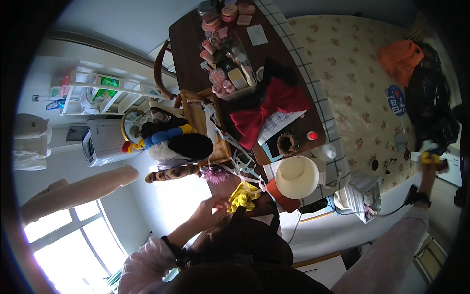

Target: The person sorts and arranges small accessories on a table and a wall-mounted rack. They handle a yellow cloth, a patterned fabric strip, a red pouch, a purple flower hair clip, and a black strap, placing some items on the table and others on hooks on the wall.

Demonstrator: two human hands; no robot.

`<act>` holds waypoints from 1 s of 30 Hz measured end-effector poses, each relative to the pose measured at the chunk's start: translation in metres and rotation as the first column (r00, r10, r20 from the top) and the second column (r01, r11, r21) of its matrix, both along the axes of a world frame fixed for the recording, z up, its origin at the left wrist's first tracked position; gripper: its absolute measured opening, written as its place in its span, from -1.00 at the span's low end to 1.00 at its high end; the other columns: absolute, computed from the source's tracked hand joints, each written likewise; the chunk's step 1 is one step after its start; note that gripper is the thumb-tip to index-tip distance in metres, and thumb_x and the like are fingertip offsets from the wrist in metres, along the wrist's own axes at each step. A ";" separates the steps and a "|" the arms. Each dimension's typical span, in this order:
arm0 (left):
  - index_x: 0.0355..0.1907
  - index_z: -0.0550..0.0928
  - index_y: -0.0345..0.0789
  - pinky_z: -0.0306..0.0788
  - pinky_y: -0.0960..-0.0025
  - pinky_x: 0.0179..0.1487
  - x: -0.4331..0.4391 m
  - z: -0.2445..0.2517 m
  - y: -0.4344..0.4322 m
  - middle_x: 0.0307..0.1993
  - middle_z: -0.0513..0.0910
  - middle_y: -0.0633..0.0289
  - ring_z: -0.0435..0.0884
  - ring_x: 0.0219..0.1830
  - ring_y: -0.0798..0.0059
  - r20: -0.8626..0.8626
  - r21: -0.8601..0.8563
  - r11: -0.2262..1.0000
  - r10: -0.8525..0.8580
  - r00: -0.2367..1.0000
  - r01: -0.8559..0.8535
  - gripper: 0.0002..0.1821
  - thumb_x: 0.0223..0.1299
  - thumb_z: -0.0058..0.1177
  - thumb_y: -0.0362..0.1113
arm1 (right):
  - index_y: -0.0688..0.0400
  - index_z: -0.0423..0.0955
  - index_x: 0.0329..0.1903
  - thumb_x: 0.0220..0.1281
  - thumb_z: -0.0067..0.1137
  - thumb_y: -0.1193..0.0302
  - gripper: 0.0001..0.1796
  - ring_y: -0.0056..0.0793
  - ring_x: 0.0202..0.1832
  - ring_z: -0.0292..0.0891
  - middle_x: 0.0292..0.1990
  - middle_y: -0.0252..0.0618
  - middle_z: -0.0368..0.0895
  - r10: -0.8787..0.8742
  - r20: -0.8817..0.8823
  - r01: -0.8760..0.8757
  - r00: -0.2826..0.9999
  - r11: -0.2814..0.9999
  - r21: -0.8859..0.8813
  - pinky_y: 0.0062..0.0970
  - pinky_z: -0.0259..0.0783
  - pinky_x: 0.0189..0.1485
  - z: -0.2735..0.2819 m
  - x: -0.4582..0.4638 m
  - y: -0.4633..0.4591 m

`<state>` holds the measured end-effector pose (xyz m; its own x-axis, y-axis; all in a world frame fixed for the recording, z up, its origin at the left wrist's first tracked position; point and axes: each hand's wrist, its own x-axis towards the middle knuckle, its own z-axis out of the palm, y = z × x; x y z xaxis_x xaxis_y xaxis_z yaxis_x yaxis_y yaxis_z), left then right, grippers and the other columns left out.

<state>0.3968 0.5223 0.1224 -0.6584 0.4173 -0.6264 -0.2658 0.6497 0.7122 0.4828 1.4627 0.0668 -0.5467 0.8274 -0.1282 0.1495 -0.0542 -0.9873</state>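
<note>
My left hand (212, 210) reaches over the near edge of the dark wooden table, its fingertips at a crumpled yellow cloth (243, 197). Whether they grip the cloth is hard to tell. Far to the right, my right hand (429, 169) is stretched out, holding a small blurred item (430, 158) of yellow, white and blue. Black plastic bags (427, 99) lie just beyond it. Above the yellow cloth are a purple tinsel pompom (214, 174), a leopard-print fuzzy band (172, 173) and tangled white ribbons (238, 156).
A wooden tray (224, 147) adjoins furry and blue hair accessories (161, 137). The table also carries a red bow (270, 108), a clear cosmetics organiser (238, 93), a brown fuzzy scrunchie (286, 143) and a cream container (297, 177). An orange bag (400, 60) rests on the floral-covered surface (341, 73).
</note>
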 end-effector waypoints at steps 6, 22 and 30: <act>0.21 0.43 -0.28 0.51 0.36 0.07 -0.083 -0.128 0.043 0.01 0.63 0.10 0.65 0.02 0.36 -0.177 0.033 0.786 0.613 0.770 -0.618 -0.55 0.28 0.15 -0.35 | 0.19 0.36 0.28 0.48 0.11 0.25 -0.55 -0.38 0.13 0.48 0.10 -0.21 0.51 0.006 0.112 -0.025 0.994 0.986 0.166 -0.44 0.39 0.23 -0.033 0.017 0.000; 0.07 0.58 -0.33 0.50 0.47 -0.03 -0.043 -0.105 0.014 -0.12 0.70 0.25 0.64 -0.08 0.53 0.000 -0.075 0.828 0.557 0.831 -0.555 -0.73 0.33 0.03 -0.49 | 0.13 0.39 0.30 0.48 0.10 0.27 -0.56 -0.35 0.11 0.48 0.10 -0.24 0.51 -0.110 0.698 -0.535 0.707 0.563 0.630 -0.44 0.43 0.16 -0.039 0.055 0.026; 0.11 0.57 -0.28 0.56 0.42 0.06 -0.005 -0.002 0.125 -0.08 0.67 0.27 0.66 -0.07 0.50 0.274 0.395 0.887 -0.363 0.891 0.240 -0.71 0.37 0.10 -0.30 | 0.16 0.17 0.44 0.40 0.10 0.53 -0.40 -0.12 0.34 0.34 0.32 -0.03 0.38 -0.071 -0.463 -0.263 0.884 0.743 -0.616 0.01 0.14 0.49 -0.002 0.055 -0.261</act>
<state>0.3920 0.6474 0.1202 -0.2444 0.7884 -0.5645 -0.3560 0.4686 0.8085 0.5380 1.2012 0.0644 -0.7503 0.5681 -0.3381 -0.2363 -0.7081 -0.6654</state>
